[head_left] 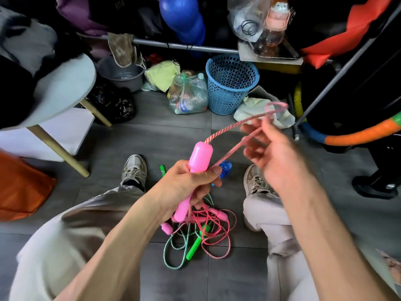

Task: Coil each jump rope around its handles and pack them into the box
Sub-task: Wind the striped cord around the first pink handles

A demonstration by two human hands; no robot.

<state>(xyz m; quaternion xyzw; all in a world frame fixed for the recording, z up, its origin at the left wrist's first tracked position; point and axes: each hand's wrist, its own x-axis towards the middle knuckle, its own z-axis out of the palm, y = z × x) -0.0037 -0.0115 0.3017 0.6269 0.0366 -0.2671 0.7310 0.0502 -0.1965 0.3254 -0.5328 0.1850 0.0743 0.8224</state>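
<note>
My left hand [191, 183] grips the pink handles [199, 157] of a jump rope, held upright above the floor. Its pink-and-white rope [230, 127] leaves the top of one handle and loops up to the right. My right hand [273, 153], blurred by motion, holds that loop between its fingers. On the floor between my feet lies a tangled pile of ropes [204, 231] with a green handle [195, 246], a small pink handle [166, 228] and pink and green cords. A blue rope bundle [225, 168] shows behind my left thumb. No box is clearly in view.
A blue mesh basket [230, 83] and a bag of plastic bottles [188, 94] stand at the back. A grey stool [65, 88] with wooden legs is at the left, an orange bag [19, 187] beside it. Hoops [358, 135] and a dark stand crowd the right.
</note>
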